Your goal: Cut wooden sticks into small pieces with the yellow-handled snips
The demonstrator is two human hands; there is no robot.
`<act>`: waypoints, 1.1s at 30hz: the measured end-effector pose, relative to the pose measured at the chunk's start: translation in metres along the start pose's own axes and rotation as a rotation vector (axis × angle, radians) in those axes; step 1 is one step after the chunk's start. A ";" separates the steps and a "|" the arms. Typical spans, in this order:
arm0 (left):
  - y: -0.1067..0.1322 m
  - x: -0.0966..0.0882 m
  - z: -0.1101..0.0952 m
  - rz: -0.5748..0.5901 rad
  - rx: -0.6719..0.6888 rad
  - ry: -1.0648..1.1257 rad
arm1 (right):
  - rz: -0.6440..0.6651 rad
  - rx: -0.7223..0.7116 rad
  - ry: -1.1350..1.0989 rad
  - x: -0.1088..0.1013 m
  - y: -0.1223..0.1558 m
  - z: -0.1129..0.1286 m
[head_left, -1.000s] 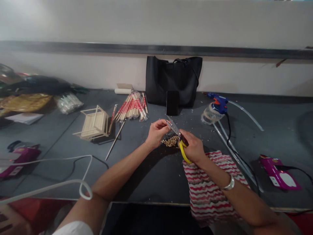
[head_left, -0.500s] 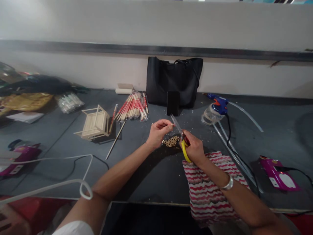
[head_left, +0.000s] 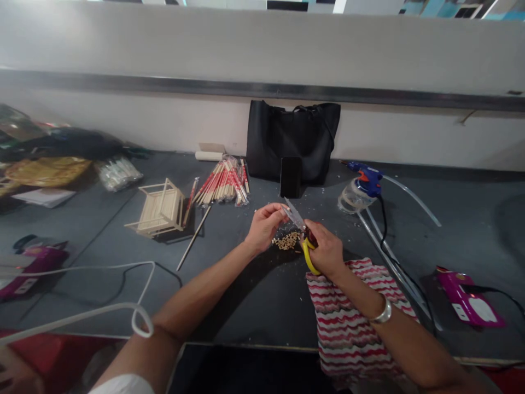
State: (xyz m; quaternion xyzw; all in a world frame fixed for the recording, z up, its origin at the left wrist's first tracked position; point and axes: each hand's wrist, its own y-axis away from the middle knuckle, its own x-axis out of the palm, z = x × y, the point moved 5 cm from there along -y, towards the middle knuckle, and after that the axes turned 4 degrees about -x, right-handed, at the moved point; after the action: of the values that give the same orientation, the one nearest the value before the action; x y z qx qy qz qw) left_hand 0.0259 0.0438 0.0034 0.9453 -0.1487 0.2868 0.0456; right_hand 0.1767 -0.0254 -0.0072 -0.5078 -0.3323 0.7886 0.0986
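My right hand grips yellow-handled scissors, blades pointing up and left toward my left hand. My left hand is closed in a pinch on a small thin piece I cannot make out, held right at the blade tips. Under the two hands lies a small heap of short cut wooden bits on the dark grey table. My right forearm, with a silver bracelet, rests on a red and white striped cloth.
A black bag with a phone leaning on it stands behind. Wrapped chopsticks, a small wooden frame model and a loose stick lie left. A blue glue gun and tape roll sit right; pink devices at both sides.
The hands stay close together over the heap; the scissors and left-hand pinch shifted only slightly. The view tilted a little, so everything sits slightly lower.
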 end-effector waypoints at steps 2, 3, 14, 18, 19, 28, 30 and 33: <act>0.001 0.001 0.002 0.019 -0.020 0.011 | -0.003 -0.005 0.015 0.000 0.000 0.000; 0.001 0.002 0.002 0.030 -0.026 0.015 | -0.006 -0.007 0.020 0.000 0.000 -0.001; 0.003 0.006 0.001 0.135 0.007 0.003 | -0.044 -0.036 0.073 -0.005 -0.001 0.003; 0.004 0.008 0.001 0.142 -0.020 0.033 | -0.047 -0.053 0.076 -0.006 -0.002 0.004; 0.004 0.008 0.002 0.144 -0.031 0.043 | -0.040 -0.050 0.086 -0.006 -0.001 0.004; 0.003 0.007 0.004 0.135 -0.027 0.050 | -0.031 -0.041 0.143 -0.003 0.000 0.005; 0.003 0.006 0.004 0.131 -0.024 0.064 | -0.046 -0.052 0.148 -0.003 0.000 0.005; 0.004 0.007 0.005 0.123 -0.029 0.063 | -0.068 -0.064 0.142 -0.004 -0.001 0.007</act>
State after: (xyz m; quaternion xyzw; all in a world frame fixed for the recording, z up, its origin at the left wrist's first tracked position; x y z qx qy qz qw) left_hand 0.0324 0.0380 0.0031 0.9241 -0.2089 0.3167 0.0464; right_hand 0.1727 -0.0299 -0.0020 -0.5537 -0.3664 0.7360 0.1323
